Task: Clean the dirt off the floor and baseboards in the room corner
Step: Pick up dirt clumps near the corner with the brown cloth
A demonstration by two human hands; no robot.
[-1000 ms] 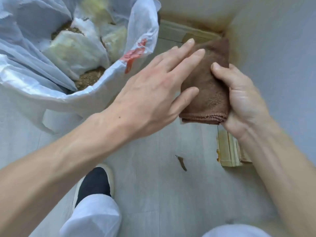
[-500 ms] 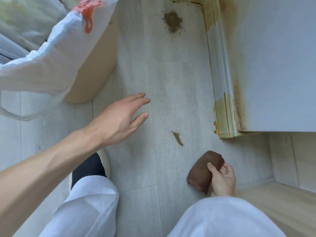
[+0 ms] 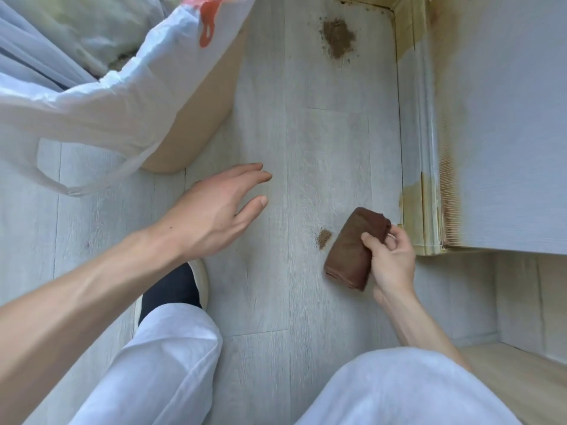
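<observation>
My right hand point(image 3: 391, 262) grips a folded brown cloth point(image 3: 352, 250) low over the pale plank floor point(image 3: 276, 286). Just left of the cloth lies a small brown dirt smear point(image 3: 323, 238). A bigger patch of brown dirt point(image 3: 337, 38) sits on the floor near the room corner at the top. The baseboard point(image 3: 417, 133) along the right wall has yellow-brown stains at its near end point(image 3: 414, 200) and up in the corner. My left hand point(image 3: 214, 213) hovers over the floor with fingers straight, holding nothing.
A beige bin point(image 3: 196, 118) lined with a white plastic bag point(image 3: 92, 96) full of waste stands at the upper left. My knees in white trousers and a dark shoe point(image 3: 171, 289) fill the bottom. A wooden step point(image 3: 521, 372) lies at the lower right.
A second ago both hands held the cloth up near the corner. Since then my right hand has brought it down beside the small smear, and my left hand has let go.
</observation>
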